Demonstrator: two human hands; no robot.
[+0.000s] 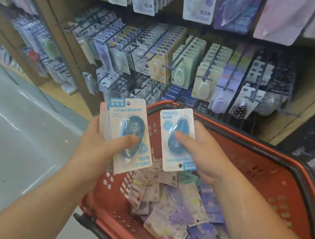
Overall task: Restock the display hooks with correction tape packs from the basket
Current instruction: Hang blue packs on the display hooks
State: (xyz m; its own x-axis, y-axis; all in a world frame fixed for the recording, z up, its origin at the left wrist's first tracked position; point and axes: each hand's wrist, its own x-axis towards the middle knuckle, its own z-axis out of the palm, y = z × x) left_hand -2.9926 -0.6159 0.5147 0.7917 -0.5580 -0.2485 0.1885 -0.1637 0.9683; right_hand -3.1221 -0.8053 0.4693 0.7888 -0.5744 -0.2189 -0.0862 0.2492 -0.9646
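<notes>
Correction tape packs (183,76) crowd the display hooks (205,78) at twelve o'clock. Your red basket (281,157), five o'clock, holds loose packs (180,209). Your left hand (96,145) grips a blue stack (131,115) at nine o'clock of your right hand (206,154), which pinches one upside-down pack (180,122).

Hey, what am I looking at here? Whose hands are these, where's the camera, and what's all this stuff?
There is no machine here. A person wears a camera on the head, so this single picture looks forward and down at their own arms. The left hand holds a small stack of packs, with the thumb on the blue one in front. The right hand holds one more blue pack, turned upside down. Below them is a red basket with many loose packs in it. Behind it are hooks hung with similar packs.
</notes>
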